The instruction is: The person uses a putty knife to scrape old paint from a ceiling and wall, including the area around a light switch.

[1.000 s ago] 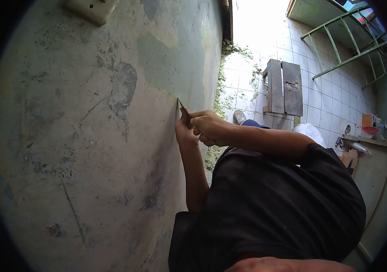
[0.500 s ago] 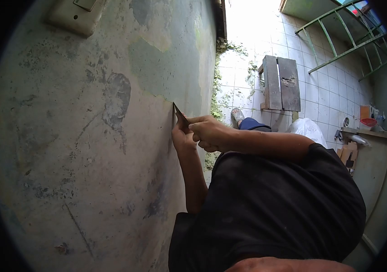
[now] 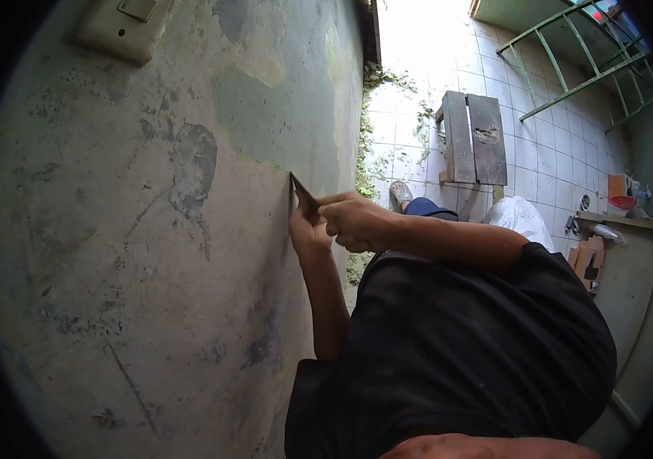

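A dark, flat-bladed scraper meets the wall with its tip, at the lower edge of a patch of pale green paint. My right hand is closed around the scraper's near end, its fingers curled. Close against the wall, my left hand grips the scraper from below and behind. The blade and my right hand hide part of the left fingers. Bare, stained plaster surrounds the green patch.
A light switch is on the wall at upper left. Paint flakes litter the tiled floor along the wall. A wooden bench, a white plastic bag and a green metal frame stand to the right.
Both hands keep their hold on the scraper, and its tip stays by the paint edge. The view has shifted very slightly.
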{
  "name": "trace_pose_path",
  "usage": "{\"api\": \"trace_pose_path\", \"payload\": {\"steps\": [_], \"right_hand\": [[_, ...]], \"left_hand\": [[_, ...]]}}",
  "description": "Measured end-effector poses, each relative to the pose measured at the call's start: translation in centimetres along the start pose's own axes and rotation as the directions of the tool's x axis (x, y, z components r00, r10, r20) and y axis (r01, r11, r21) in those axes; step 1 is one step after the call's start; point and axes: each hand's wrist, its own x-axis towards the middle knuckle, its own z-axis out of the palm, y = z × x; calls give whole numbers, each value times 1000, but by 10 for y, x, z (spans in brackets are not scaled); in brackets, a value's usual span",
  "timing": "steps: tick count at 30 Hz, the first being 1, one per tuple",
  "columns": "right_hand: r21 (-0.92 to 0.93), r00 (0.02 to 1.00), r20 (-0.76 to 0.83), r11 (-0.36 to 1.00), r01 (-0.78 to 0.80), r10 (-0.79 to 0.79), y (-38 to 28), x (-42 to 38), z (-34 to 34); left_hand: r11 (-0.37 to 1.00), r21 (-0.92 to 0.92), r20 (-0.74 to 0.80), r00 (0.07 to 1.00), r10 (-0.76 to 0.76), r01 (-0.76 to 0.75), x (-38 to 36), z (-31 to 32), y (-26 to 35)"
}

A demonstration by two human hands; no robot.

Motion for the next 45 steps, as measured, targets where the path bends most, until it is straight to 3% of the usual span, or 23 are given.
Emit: {"api": "trace_pose_path", "payload": {"steps": [1,4,6,10,12,14,18,20,21,22,24,26,28,29,33,35,36,38,39,43,45], "right_hand": [[7,998,-57,1000,7,-7,4,1,1],[-2,997,-66,999,45,-45,3,-16,11],[-5,1000,-23,1000,6,-6,0,-17,13],[36,998,-61,999,20,-18,-2,-11,10],[-53,998,-54,998,39,-42,-9,-25,18],[-43,997,-69,999,19,-22,-4,-10,9],[3,996,-65,999,54,-54,-3,-8,5],[-52,999,-22,998,47,-48,-6,-23,16],[-69,994,-108,997,18,-25,-3,-6,12],[-40,999,-42,999,-13,11,-10,1,2],[-44,994,-106,999,25,-29,-6,-3,4],[-51,997,-70,998,32,-36,-4,-22,14],[-58,999,-35,998,37,-40,-7,-19,14],[-55,998,-52,998,22,-25,-9,-7,9],[-81,994,-93,995,51,-59,-2,-4,4],[-133,996,-50,989,68,-75,0,-18,16],[-129,996,-51,990,63,-70,-3,-11,12],[-55,999,-34,998,-19,17,-8,11,-2],[-84,998,-56,996,4,-8,-7,11,-4],[-140,994,-58,987,81,-90,0,-9,11],[-110,998,-52,993,30,-36,-14,-15,13]], "left_hand": [[999,15,-68,997,34,-33,12,-5,-3],[995,6,-35,995,98,-98,-3,3,-3],[995,-48,-98,992,77,-82,-10,7,0],[998,18,-83,995,53,-52,4,3,-2],[995,-81,-6,998,57,-58,0,1,1],[999,7,-73,996,48,-48,8,0,0],[1000,-1,-32,999,29,-29,10,-1,-1],[999,-40,183,983,20,-13,5,-13,6],[1000,-22,169,986,13,-9,2,-3,5],[1000,-28,163,986,16,-12,6,-2,1],[997,49,-30,997,67,-65,17,2,-5],[999,5,-22,998,52,-52,13,-5,-2],[998,-46,107,993,44,-40,-6,3,4],[998,14,-32,998,54,-54,-8,16,4],[999,-17,-126,991,48,-50,10,4,-6],[992,-127,249,968,11,22,0,-7,2],[992,-127,244,970,8,24,1,-4,2],[999,31,-14,1000,24,-23,8,7,-2],[1000,4,-73,997,22,-22,18,9,-2],[999,-16,99,994,51,-50,6,-4,-1],[998,-26,41,998,50,-49,6,-1,3]]}}
